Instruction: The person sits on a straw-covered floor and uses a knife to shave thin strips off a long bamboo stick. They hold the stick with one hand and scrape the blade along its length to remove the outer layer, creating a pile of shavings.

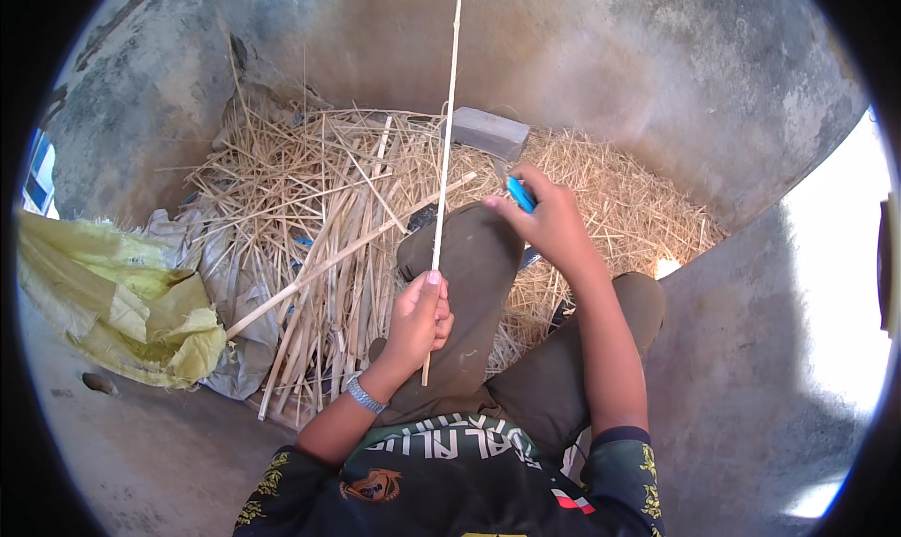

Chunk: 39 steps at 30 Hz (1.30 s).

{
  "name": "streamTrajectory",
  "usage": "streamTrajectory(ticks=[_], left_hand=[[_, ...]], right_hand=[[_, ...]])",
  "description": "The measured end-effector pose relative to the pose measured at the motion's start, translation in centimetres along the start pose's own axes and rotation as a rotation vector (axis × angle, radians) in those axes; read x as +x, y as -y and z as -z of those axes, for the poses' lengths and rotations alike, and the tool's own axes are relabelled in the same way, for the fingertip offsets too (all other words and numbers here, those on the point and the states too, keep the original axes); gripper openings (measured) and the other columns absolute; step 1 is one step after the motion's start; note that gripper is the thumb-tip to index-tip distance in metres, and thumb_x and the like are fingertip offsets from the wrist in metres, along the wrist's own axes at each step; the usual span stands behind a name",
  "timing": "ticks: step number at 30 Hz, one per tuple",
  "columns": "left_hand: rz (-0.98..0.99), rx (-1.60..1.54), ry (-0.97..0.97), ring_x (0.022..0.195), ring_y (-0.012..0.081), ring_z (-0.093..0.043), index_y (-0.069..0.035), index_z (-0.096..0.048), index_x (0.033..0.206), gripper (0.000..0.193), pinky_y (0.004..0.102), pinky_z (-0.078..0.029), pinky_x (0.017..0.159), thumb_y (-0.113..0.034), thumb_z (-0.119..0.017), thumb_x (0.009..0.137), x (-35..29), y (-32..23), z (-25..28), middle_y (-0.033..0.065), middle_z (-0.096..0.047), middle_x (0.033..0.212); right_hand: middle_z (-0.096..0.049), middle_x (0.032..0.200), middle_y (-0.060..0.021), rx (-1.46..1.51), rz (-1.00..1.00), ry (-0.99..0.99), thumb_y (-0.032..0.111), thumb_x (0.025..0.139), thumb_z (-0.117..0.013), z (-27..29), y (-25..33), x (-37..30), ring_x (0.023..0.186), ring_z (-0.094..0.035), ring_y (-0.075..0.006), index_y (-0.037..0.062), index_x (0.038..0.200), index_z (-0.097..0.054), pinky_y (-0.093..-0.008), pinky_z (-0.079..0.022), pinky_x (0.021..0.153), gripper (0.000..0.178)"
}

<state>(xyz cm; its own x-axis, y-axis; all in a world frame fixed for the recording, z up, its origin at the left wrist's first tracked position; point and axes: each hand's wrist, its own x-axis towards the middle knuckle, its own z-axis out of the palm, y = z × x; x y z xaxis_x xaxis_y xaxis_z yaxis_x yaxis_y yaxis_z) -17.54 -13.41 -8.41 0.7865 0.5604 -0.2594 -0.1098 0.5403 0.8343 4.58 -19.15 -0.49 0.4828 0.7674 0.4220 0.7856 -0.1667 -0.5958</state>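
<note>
Over the brown trousers (465,288), 1 long pale strip (446,161), leaning only slightly, upper end out past the top edge of view. Clamped low down by the left hand (422,319), thumb laid upward along the strip, short tail poking out below the fist. In the right hand (549,216), near the raised knee, a blue-handled knife (520,195) — fingers closed round the handle, blade (500,169) angled up and to the left, apart from the strip. Sharpness of the edge: cannot tell.

Step in hand, as a judgement: paring or trimming the strip. Best done with a firm left grip, not a crushing one; probably springy at such length and thinness. Before each stroke, steady the long upper part clear of the concrete wall (601,58). Start above the left thumb, lay the blade nearly flat, push away from fingers and knee. Take thin curls, not deep bites. Ease off at any joint in the grain — likely spot for a jump or a split. Turn the strip between passes for evenness. Drop waste toward the loose shavings (619,185) at right, away from the heaped strips (324,326) at left. Mind the grey block (490,133) just beyond the blade.
</note>
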Motion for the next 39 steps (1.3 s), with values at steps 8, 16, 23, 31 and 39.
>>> streamTrajectory(ticks=[8, 16, 23, 31, 39], left_hand=[[-0.354, 0.474, -0.152, 0.048, 0.0054, -0.041, -0.007, -0.049, 0.083, 0.037, 0.0232, -0.034, 0.045, -0.035, -0.048, 0.107, -0.8, 1.1, -0.4, -0.0023, -0.046, 0.062], [-0.407, 0.685, -0.057, 0.051, 0.006, -0.045, -0.003, -0.052, 0.082, 0.038, 0.0259, -0.037, 0.049, -0.031, -0.047, 0.108, 1.6, -1.0, -0.9, -0.0005, -0.047, 0.056], [-0.327, 0.524, -0.05, 0.047, 0.0039, -0.042, -0.006, -0.05, 0.084, 0.042, 0.0219, -0.033, 0.044, -0.039, -0.043, 0.108, 1.4, -0.1, -1.4, -0.0024, -0.045, 0.059], [-0.425, 0.743, -0.025, 0.045, 0.0045, -0.041, -0.005, -0.05, 0.083, 0.043, 0.022, -0.034, 0.044, -0.039, -0.041, 0.109, 2.4, 0.5, -1.1, -0.0028, -0.043, 0.055], [-0.469, 0.898, 0.035, 0.047, 0.0146, -0.044, -0.002, -0.051, 0.082, 0.041, 0.0292, -0.036, 0.047, -0.032, -0.042, 0.109, 1.0, -0.1, -1.8, 0.0046, -0.044, 0.055]], right_hand=[[-0.06, 0.066, -0.0149, 0.064, 0.072, -0.113, 0.019, 0.082, -0.076, -3.5, -1.3, 0.1, 0.058, -0.06, -0.0305, 0.0018, 0.078, -0.053, -0.0381, -0.048, 0.057, 0.028], [-0.064, 0.066, -0.0078, -0.26, 0.411, -0.267, 0.015, 0.073, -0.077, -3.2, -1.0, -0.5, 0.055, -0.063, -0.0273, 0.0086, 0.073, -0.058, -0.0382, -0.048, 0.049, 0.02], [-0.062, 0.062, -0.0064, -0.432, 0.476, -0.251, 0.009, 0.08, -0.068, -5.8, -2.8, -0.6, 0.051, -0.063, -0.0241, 0.0077, 0.074, -0.058, -0.0349, -0.048, 0.044, 0.013], [-0.06, 0.058, -0.0093, -0.626, 0.348, -0.474, 0.003, 0.087, -0.06, -5.3, -5.2, 1.9, 0.047, -0.062, -0.0255, 0.0057, 0.075, -0.054, -0.0358, -0.046, 0.04, 0.013], [-0.063, 0.061, -0.0111, -0.664, 0.196, -0.621, 0.005, 0.085, -0.061, -1.8, -7.5, 4.3, 0.049, -0.063, -0.0264, 0.0009, 0.085, -0.064, -0.0373, -0.045, 0.041, 0.005]])
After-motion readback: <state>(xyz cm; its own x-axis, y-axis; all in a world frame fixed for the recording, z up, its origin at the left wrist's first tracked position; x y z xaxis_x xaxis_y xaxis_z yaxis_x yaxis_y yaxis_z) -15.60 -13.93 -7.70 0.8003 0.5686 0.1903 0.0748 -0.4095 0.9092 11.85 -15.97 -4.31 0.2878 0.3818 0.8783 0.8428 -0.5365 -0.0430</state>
